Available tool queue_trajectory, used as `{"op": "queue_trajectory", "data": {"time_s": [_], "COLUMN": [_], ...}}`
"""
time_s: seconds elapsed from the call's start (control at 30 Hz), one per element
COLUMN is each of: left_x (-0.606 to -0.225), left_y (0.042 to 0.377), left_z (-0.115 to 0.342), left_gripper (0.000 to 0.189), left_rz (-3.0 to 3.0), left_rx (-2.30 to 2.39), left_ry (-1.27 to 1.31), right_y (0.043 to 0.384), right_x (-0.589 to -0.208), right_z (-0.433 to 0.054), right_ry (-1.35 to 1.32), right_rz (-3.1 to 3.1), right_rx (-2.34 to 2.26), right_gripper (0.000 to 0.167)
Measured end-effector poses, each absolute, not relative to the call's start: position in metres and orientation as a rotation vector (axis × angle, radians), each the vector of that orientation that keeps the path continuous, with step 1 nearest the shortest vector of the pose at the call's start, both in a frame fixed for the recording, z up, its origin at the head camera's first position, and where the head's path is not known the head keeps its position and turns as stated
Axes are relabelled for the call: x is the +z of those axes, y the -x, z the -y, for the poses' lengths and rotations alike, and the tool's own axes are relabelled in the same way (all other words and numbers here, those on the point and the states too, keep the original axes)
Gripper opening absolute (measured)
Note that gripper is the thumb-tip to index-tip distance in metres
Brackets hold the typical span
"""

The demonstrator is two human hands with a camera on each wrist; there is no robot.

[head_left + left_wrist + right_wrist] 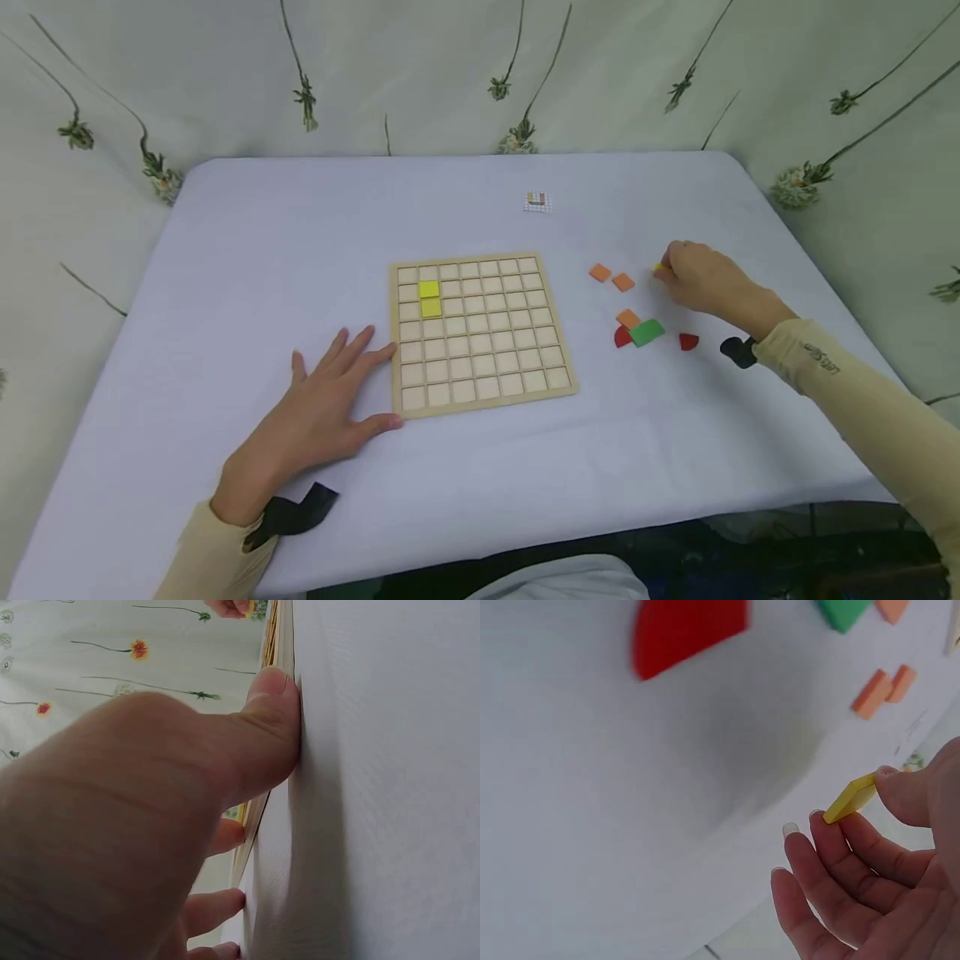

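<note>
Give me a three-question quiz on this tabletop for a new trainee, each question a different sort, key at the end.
1. Multiple choice: What does the person's bare right hand pinch?
A) a flat red wedge-shaped piece
B) a thin yellow four-sided tile
C) a flat green tile

2. True or false: The person's bare left hand touches the edge of the pale wooden grid board.

3. Count: In the head view, how many flat orange four-sided tiles lie on the white tablecloth?

Key:
1. B
2. True
3. Three
</note>
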State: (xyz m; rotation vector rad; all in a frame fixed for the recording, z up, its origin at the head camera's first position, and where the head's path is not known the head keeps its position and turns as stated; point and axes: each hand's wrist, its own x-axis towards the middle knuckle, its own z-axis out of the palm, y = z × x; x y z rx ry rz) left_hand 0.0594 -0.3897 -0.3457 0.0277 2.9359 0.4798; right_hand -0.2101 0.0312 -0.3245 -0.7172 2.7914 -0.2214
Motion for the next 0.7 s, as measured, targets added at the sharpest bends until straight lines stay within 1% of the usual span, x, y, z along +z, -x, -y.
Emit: {"op": "queue_trajectory", "data": {"time_s": [0.1,0.3,0.53,0.63,0.7], "left_x": [-0.344,-0.341,-0.337,-0.335,-0.334], "left_y": [-0.061,-0.063,-0.067,-0.068,-0.069], "left_z": [0.392,0.395,0.399,0.400,0.401], "left_gripper": [0.091,0.091,0.091,0.091,0.090], "left_rz": [-2.936,-2.929,-2.921,-2.916,-2.913], "left_rx": [0.462,0.455,0.463,0.466,0.467], "left_ry": [-0.009,-0.013,-0.008,-0.014,-0.020], "right_y": [0.197,0.160,0.121,0.104,0.094], "right_x": [-0.311,-0.290,-0.299,-0.305,-0.309], "right_z": [-0.006,0.066,0.148,0.177,0.192], "right_ry": [0.796,1.020,1.427,1.551,1.589], "right_rz": [-2.797,-2.763,-2.687,-2.663,-2.653], "right_rx": [-0.287,-0.288,-0.286,-0.225,-0.178], "right_gripper": [0.029,0.029,0.023,0.023,0.023]}}
